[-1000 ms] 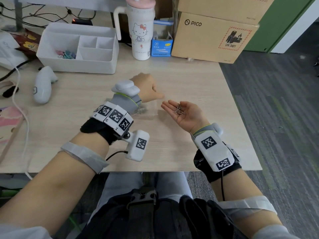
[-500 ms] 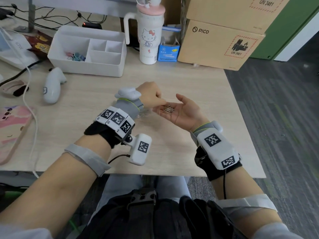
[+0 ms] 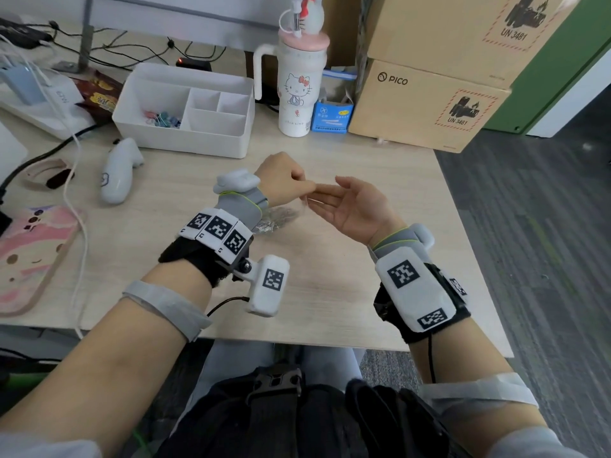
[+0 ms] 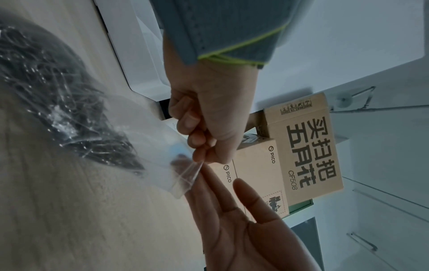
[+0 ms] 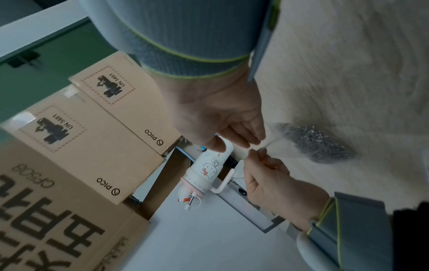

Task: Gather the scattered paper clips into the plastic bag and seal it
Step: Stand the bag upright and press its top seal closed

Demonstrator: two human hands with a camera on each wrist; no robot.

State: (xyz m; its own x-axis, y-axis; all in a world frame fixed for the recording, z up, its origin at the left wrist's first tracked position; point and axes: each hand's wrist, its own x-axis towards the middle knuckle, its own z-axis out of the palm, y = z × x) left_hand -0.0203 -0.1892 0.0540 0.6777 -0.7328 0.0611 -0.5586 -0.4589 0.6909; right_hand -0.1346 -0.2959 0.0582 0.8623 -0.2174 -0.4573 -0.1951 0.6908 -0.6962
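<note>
Head cam: bright, even light, soft shadows on desk (image 3: pixel 347 285), wide-angle bowing at edges. Wrist cams dimmer, bluish cast. Left wrist: glare specks on plastic bag (image 4: pixel 69 113) left of the grip, motion blur there. Right wrist: desk grain smeared, boxes sharp.

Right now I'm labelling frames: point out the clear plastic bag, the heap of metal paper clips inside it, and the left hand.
clear plastic bag (image 4: pixel 162 170): left wrist view, empty upper part.
heap of metal paper clips (image 4: pixel 58 95): left wrist view, heap's middle.
left hand (image 4: pixel 209 117): left wrist view, curled fingers.
</note>
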